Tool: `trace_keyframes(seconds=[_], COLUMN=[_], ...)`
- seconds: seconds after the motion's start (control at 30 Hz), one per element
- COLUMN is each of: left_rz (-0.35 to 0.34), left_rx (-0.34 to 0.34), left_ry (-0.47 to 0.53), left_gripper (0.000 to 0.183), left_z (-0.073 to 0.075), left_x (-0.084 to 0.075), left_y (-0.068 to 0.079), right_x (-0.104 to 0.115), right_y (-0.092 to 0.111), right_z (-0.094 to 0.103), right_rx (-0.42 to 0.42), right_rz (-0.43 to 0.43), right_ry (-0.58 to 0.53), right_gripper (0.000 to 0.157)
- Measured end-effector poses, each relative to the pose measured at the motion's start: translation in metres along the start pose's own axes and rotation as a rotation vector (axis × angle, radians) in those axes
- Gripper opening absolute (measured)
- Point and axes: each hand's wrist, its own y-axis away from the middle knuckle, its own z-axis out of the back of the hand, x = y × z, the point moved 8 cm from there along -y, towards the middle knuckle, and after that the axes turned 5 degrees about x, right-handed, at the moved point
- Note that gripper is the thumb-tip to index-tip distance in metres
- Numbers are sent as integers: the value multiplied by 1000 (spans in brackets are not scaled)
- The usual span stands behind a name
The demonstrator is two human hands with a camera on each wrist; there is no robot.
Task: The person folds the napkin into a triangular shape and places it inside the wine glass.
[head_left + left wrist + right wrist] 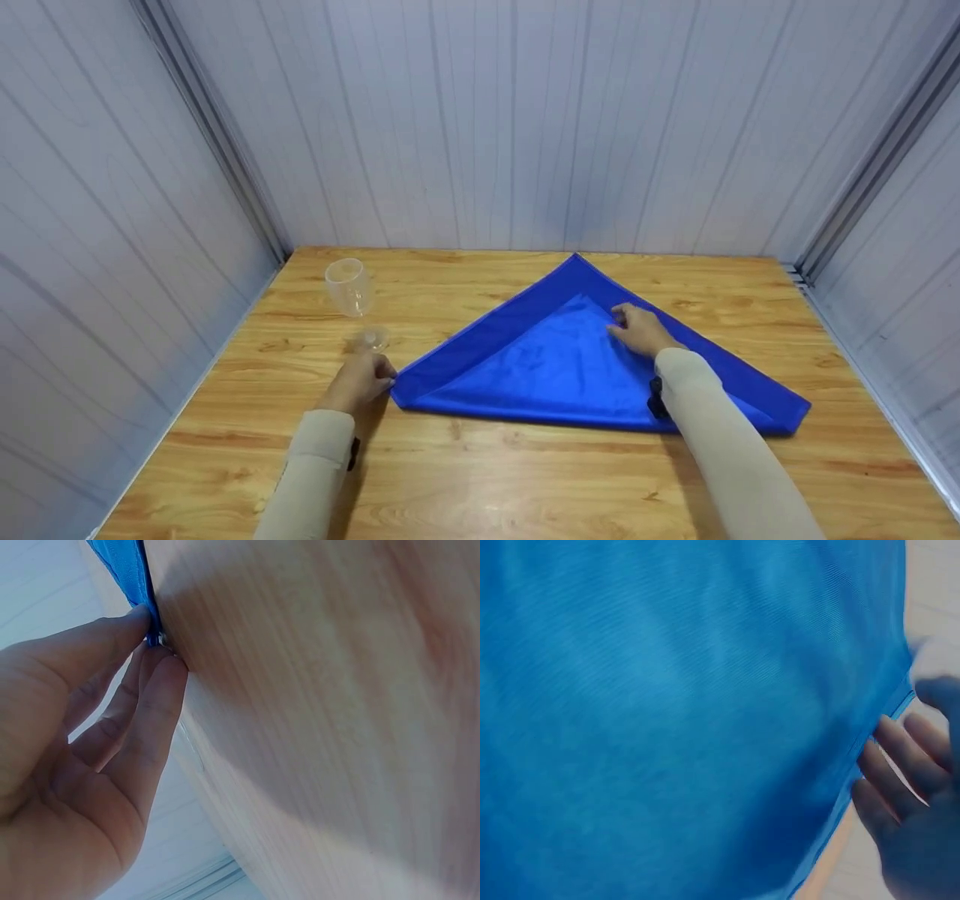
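Note:
A shiny blue cloth lies on the table as a triangle, its peak toward the back wall and a long folded edge toward the front. At its left corner my left hand pinches the fabric between thumb and fingertips; the left wrist view shows the pinched blue corner close up. My right hand is over the right part of the triangle, near its slanting upper layers. In the right wrist view its fingers are parted and loosely bent beside the cloth's edge, with no fabric gripped between them.
A clear stemmed glass stands at the back left, its foot just beyond my left hand. White panelled walls enclose the wooden table at the back and both sides.

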Motion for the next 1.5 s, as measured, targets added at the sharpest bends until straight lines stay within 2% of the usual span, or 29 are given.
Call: trace_keyframes(seconds=[0.07, 0.17, 0.27, 0.6, 0.83, 1.13, 1.3, 1.5], left_rz=[-8, -44, -47, -63, -45, -38, -25, -6], left_rx=[-6, -27, -39, -32, 11, 51, 79, 131], left_ry=[0, -26, -30, -46, -68, -49, -39, -8], left_gripper=[4, 5, 7, 9, 6, 8, 10, 9], left_z=[0, 1, 3, 3, -2, -3, -1, 0], left_x=[0, -2, -2, -3, -3, -4, -1, 2], left_y=[0, 0, 0, 2, 6, 12, 18, 24], right_x=[-1, 2, 4, 0, 5, 7, 11, 12], right_y=[1, 2, 4, 10, 21, 34, 41, 47], right_z=[-4, -5, -5, -9, -11, -10, -12, -13], right_rx=[42, 42, 41, 142, 178, 175, 183, 219], right_rz=[20, 86, 111, 24, 38, 61, 90, 72], right_ry=[44, 111, 146, 196, 228, 264, 260, 219], right_gripper=[50, 53, 55, 61, 62, 61, 62, 64])
